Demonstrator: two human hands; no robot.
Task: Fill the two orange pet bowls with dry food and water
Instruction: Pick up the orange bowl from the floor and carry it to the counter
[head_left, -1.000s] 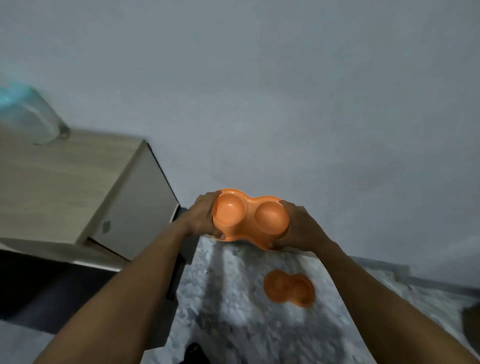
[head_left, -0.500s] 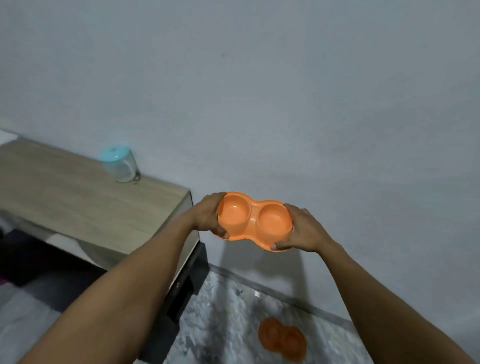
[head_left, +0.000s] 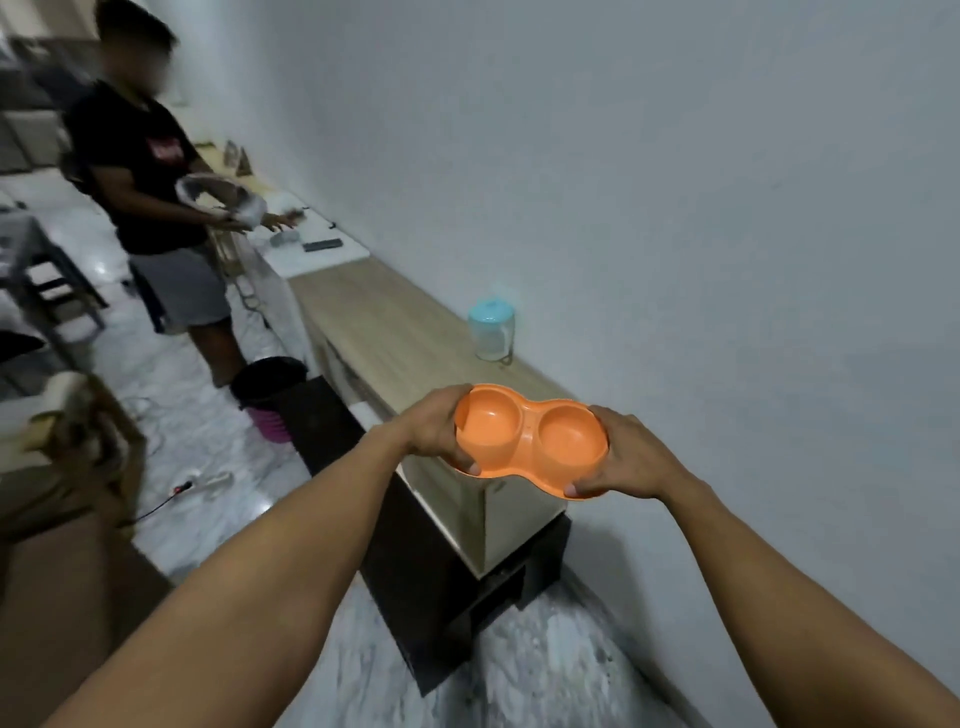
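An orange double pet bowl (head_left: 530, 439) is held up in the air in front of me, both cups empty. My left hand (head_left: 436, 428) grips its left end with the thumb on the front rim. My right hand (head_left: 631, 457) grips its right end, thumb curled over the near edge. The bowl hovers above the near end of a long wooden cabinet (head_left: 384, 332). A clear jug with a light blue lid (head_left: 491, 330) stands on that cabinet against the wall. The second orange bowl is out of view.
A person in a black shirt (head_left: 150, 171) stands at the far end of the cabinet holding something pale. A black bin (head_left: 267, 382) sits on the marble floor (head_left: 519, 665) beside the cabinet. A cable and power strip (head_left: 205, 483) lie on the floor at left.
My view has swung left and up along the cabinet, bringing the person and the bin into sight. The second bowl on the floor has dropped out of view. Both hands keep their grip.
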